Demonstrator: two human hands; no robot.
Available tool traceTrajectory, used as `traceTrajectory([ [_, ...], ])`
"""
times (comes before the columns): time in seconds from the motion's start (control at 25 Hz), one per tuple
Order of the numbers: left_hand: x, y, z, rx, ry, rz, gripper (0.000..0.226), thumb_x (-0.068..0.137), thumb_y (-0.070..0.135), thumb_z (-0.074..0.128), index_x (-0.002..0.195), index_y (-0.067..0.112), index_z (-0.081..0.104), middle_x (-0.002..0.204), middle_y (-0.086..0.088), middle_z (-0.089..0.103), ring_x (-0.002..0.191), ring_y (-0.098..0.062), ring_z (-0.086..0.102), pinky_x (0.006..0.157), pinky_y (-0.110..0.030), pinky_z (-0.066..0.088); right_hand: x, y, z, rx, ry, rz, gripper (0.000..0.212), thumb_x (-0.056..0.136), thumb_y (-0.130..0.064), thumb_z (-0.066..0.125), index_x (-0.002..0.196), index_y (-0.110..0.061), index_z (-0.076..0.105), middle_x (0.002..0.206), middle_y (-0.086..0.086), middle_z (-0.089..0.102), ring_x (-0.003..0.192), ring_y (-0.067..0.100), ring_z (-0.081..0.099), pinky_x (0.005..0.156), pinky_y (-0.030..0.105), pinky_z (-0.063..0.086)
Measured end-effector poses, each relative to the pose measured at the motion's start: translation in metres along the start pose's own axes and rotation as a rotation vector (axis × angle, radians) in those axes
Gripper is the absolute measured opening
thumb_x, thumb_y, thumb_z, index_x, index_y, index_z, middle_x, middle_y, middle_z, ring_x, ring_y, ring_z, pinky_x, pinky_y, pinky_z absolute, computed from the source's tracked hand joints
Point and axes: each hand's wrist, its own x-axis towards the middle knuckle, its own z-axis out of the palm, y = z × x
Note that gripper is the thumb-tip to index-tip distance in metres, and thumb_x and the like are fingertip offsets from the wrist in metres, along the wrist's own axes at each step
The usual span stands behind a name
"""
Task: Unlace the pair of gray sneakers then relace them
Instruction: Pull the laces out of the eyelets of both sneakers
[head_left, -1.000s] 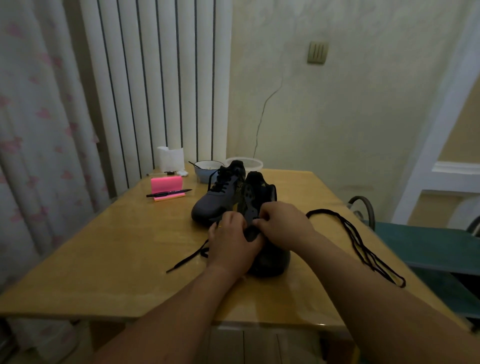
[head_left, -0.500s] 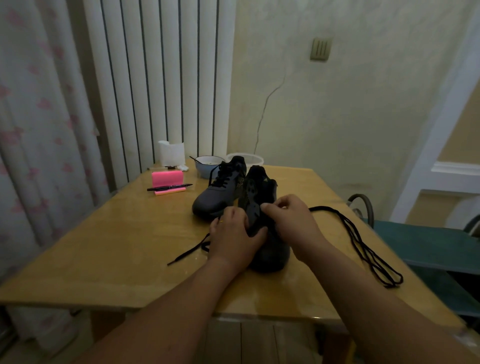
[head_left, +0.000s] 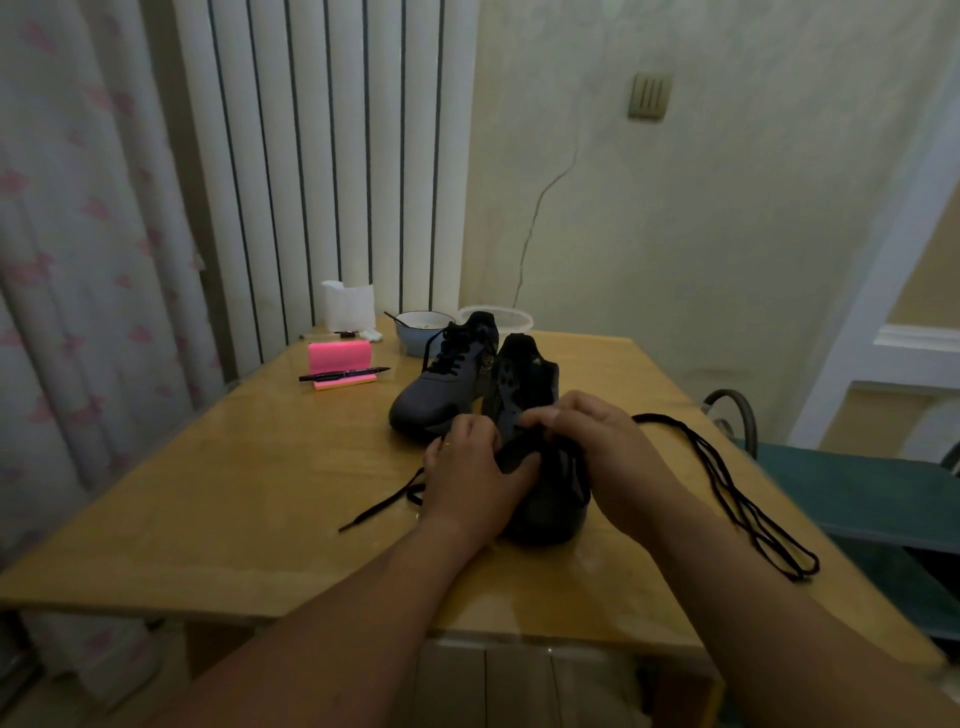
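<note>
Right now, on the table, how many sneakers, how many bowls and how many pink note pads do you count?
Sneakers: 2, the laced sneaker and the near sneaker
Bowls: 2, the blue bowl and the white bowl
Pink note pads: 1, the pink pad
Total: 5

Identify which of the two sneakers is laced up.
The far sneaker beside the blue bowl: black lace crosses its eyelets. The near sneaker shows empty eyelets.
</note>
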Motion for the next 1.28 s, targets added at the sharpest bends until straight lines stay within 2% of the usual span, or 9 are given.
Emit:
traceTrajectory([
  [0.08, 0.0, 0.001, 0.0, 0.019, 0.011, 0.007, 0.043, 0.085, 0.069, 0.055, 0.08, 0.037, 0.027, 0.091, 0.017, 0.033, 0.082, -0.012, 0.041, 0.104, -0.052, 0.042, -0.005, 0.002, -0.004, 0.308, 0.064, 0.012, 0.021, 0.101, -0.01, 0.051, 0.081, -0.003, 0.052, 0.076, 0.01, 0.062, 0.077, 0.029, 0.063, 0.079, 0.039, 0.053],
  [0.2, 0.0, 0.001, 0.001, 0.01, 0.012, -0.002, 0.044, 0.087, 0.067, 0.057, 0.079, 0.036, 0.028, 0.09, 0.016, 0.034, 0.082, -0.011, 0.041, 0.105, -0.052, 0.042, -0.001, 0.004, -0.014, 0.371, 0.199, 0.033, 0.025, 0.1, -0.009, 0.049, 0.077, -0.015, 0.042, 0.062, -0.001, 0.034, 0.054, 0.016, 0.032, 0.053, 0.031, 0.032],
  [0.32, -0.001, 0.001, 0.0, -0.03, 0.025, -0.013, 0.042, 0.087, 0.066, 0.058, 0.079, 0.035, 0.03, 0.089, 0.013, 0.038, 0.078, -0.007, 0.041, 0.103, -0.052, 0.042, 0.005, 0.006, -0.019, 0.023, 0.156, 0.183, 0.025, 0.102, -0.034, 0.062, 0.091, -0.011, 0.058, 0.064, -0.002, 0.041, 0.051, 0.012, 0.035, 0.048, 0.029, 0.029],
  [0.44, -0.002, 0.003, -0.002, -0.054, 0.024, -0.007, 0.04, 0.086, 0.067, 0.053, 0.079, 0.035, 0.03, 0.087, 0.011, 0.041, 0.075, -0.003, 0.039, 0.103, -0.052, 0.041, 0.012, 0.012, -0.007, -0.503, 0.085, 0.188, 0.038, 0.095, -0.057, 0.066, 0.102, -0.019, 0.066, 0.088, -0.004, 0.065, 0.077, 0.011, 0.062, 0.063, 0.032, 0.054],
  [0.64, -0.004, 0.002, -0.002, -0.092, 0.031, -0.031, 0.037, 0.085, 0.061, 0.052, 0.078, 0.031, 0.032, 0.084, 0.009, 0.042, 0.072, -0.005, 0.04, 0.105, -0.054, 0.041, 0.038, 0.011, 0.009, -0.947, 0.018, 0.052, 0.022, 0.098, -0.046, 0.063, 0.1, -0.024, 0.062, 0.093, -0.005, 0.063, 0.084, 0.015, 0.062, 0.077, 0.04, 0.059],
  [1.0, -0.004, 0.006, -0.003, -0.077, 0.007, -0.034, 0.044, 0.09, 0.062, 0.064, 0.079, 0.035, 0.031, 0.086, 0.01, 0.041, 0.074, -0.003, 0.04, 0.102, -0.051, 0.043, 0.026, -0.02, 0.015, -0.59, -0.058, -0.055, 0.025, 0.106, -0.029, 0.055, 0.093, -0.015, 0.071, 0.084, -0.002, 0.068, 0.08, 0.014, 0.064, 0.077, 0.042, 0.054],
  [1.08, -0.005, 0.006, -0.004, -0.069, 0.014, -0.035, 0.044, 0.091, 0.06, 0.063, 0.079, 0.035, 0.029, 0.085, 0.01, 0.039, 0.073, -0.003, 0.039, 0.101, -0.05, 0.043, 0.023, -0.035, 0.016, -0.369, -0.03, -0.099, 0.028, 0.108, -0.028, 0.052, 0.092, -0.015, 0.07, 0.067, -0.015, 0.064, 0.062, 0.001, 0.058, 0.059, 0.027, 0.048],
  [1.16, -0.004, 0.005, -0.004, -0.053, 0.029, -0.003, 0.043, 0.092, 0.061, 0.06, 0.077, 0.034, 0.029, 0.083, 0.01, 0.039, 0.072, -0.005, 0.039, 0.1, -0.048, 0.042, 0.027, -0.042, 0.005, -0.267, 0.099, -0.111, 0.03, 0.109, -0.029, 0.049, 0.093, -0.014, 0.069, 0.06, -0.018, 0.06, 0.055, -0.003, 0.054, 0.053, 0.017, 0.041],
  [1.28, -0.006, 0.004, -0.003, -0.009, 0.071, 0.051, 0.042, 0.097, 0.057, 0.055, 0.071, 0.033, 0.032, 0.085, 0.012, 0.039, 0.076, -0.007, 0.041, 0.099, -0.043, 0.041, 0.04, -0.018, -0.037, -0.551, 0.364, 0.023, 0.029, 0.107, -0.028, 0.048, 0.096, -0.012, 0.07, 0.085, 0.0, 0.067, 0.081, 0.02, 0.063, 0.068, 0.038, 0.051],
])
